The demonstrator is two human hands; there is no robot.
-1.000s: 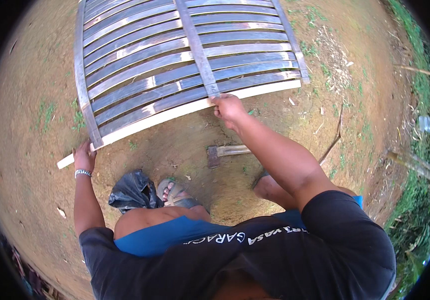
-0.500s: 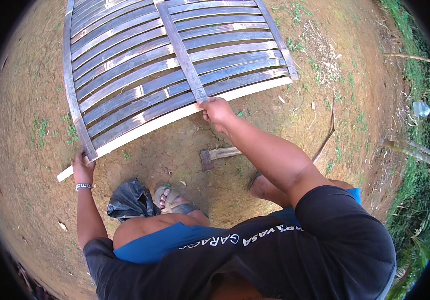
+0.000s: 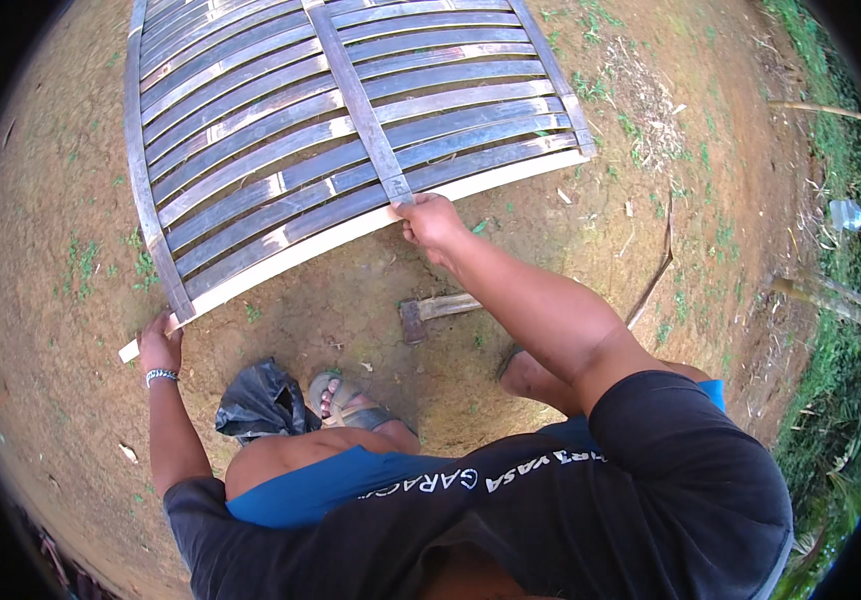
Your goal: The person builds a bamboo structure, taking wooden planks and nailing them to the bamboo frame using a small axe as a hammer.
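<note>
A large panel of dark bamboo slats (image 3: 251, 148), crossed by lengthwise rails, lies in front of me. A pale, freshly cut strip (image 3: 296, 247) runs along its near edge, under the rail ends. With my right hand (image 3: 432, 222) I pinch the strip where the middle rail (image 3: 363, 110) meets it; the fingertips beneath are hidden. My left hand (image 3: 161, 345) is closed around the strip near its left end, beside the left rail's corner. That end sticks out past the panel. Part of this grip is hidden too.
On the bare ground between my feet lies a hammer-like tool with a wooden handle (image 3: 448, 305). A black plastic bag (image 3: 263, 400) sits by my sandalled left foot (image 3: 351, 400). Sticks (image 3: 831, 305), a clear plastic container (image 3: 848, 215) and grass are at the right.
The pale strip has shifted slightly to the right, so less of its left end sticks out. My left hand has moved a little to the left; my right hand stays nearly in place.
</note>
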